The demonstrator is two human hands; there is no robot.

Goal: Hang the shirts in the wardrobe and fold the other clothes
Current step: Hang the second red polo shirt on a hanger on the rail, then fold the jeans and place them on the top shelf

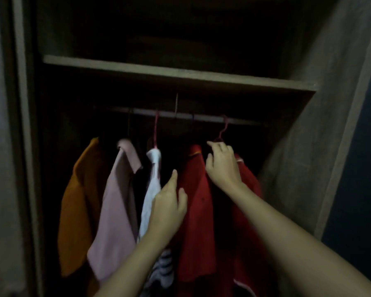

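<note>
A home: wardrobe (pixel 287 125) rail (pixel 180 115) hung with shirts (pixel 193 211).

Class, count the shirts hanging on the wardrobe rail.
5: orange shirt far left, pink shirt, white shirt, red shirt, second red shirt far right. Dark ones may hang hidden between.

Narrow gaps on the rail (pixel 204 118)
Under the shelf (pixel 176 74), dark gaps open between pink shirt (pixel 114 211) and white shirt (pixel 151 196), and between left red shirt (pixel 194 221) and right red shirt (pixel 250 185); the wardrobe wall (pixel 304 168) closes the right end.
</note>
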